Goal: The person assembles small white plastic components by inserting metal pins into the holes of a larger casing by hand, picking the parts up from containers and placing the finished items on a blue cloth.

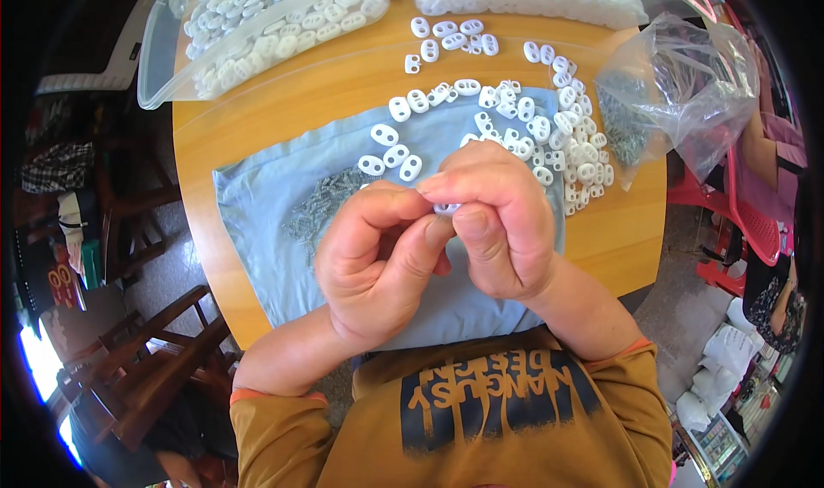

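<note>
At far left a clear plastic tub (pixel 257 33) of white two-hole stoppers sits on the wooden bench (pixel 283 102). On the blue cloth (pixel 257 205) lies a heap of small metal springs (pixel 322 205). The left hand (pixel 378 260) and right hand (pixel 498 226) meet above the cloth, fingers closed narrowly on one white stopper piece (pixel 446 206) pinched between them. This looks like the assembling step on that piece; seating the parts likely calls for steady thumb pressure. Loose stoppers (pixel 549 127) spread to the right, beside a clear bag (pixel 687 84).
</note>
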Demonstrator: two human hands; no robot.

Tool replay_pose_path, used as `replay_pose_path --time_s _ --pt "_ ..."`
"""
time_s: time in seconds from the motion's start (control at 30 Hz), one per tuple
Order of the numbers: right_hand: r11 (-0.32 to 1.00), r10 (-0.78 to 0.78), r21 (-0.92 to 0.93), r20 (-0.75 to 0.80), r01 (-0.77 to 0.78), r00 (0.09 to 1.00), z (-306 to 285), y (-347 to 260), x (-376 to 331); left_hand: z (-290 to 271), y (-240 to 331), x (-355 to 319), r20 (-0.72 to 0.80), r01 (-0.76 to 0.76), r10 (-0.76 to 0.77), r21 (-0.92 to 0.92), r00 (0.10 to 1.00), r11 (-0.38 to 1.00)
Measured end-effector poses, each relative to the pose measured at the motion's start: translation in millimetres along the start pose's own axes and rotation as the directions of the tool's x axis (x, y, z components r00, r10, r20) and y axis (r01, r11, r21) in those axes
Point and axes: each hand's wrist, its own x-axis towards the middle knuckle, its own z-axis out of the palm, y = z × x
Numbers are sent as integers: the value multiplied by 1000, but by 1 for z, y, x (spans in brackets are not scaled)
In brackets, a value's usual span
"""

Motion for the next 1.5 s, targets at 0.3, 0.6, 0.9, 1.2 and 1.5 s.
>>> replay_pose_path --time_s 0.3,0.6,0.9,1.2,1.5 --pt "996 -75 -44 2 75 997 -3 -3 8 -2 7 4 53 33 -26 -139 998 990" --pt "994 7 -110 -14 -9 1000 -6 -14 11 0 13 27 -153 274 -346 -362 925 891" --pt "869 38 493 11 -39 999 -29 -128 27 -35 73 117 -351 -46 -13 -161 936 986" --pt "716 300 688 -151 -118 942 -24 -216 -23 -10 28 37 -83 194 -186 102 979 976" --pt "700 387 698 -190 -153 902 -14 -232 -34 38 -1 -20 183 17 -101 413 978 910"
